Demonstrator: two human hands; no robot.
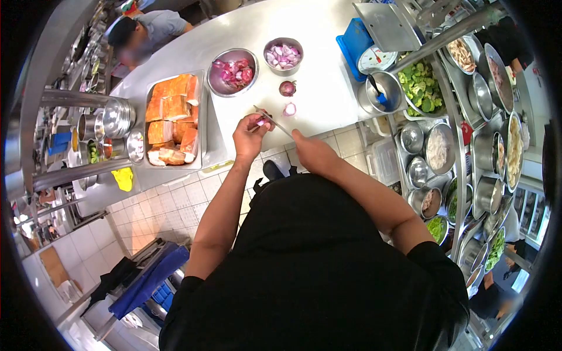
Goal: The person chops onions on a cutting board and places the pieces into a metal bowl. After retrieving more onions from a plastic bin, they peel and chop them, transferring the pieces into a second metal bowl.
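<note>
My left hand (250, 136) is closed around a red onion (261, 120) above the near edge of a white cutting board (331, 108). In my right hand (316, 153) is a knife (274, 122), its blade slanting across to the onion. Just beyond the blade lie a small pale onion piece (290, 109) and a dark, unpeeled red onion (287, 88). Farther back stand a metal bowl (212, 82) of purple-red onion skins or pieces and a smaller metal bowl (283, 72) of cut onion. My fingers partly hide the held onion.
On the left, a metal tray (202, 117) carries orange-skinned meat blocks. A blue scale (349, 50), a metal pot (369, 96) with a blue-ended utensil and a tray of green vegetables (420, 85) sit right. Shelves hold several food bowls. Another person (161, 32) stands across the table.
</note>
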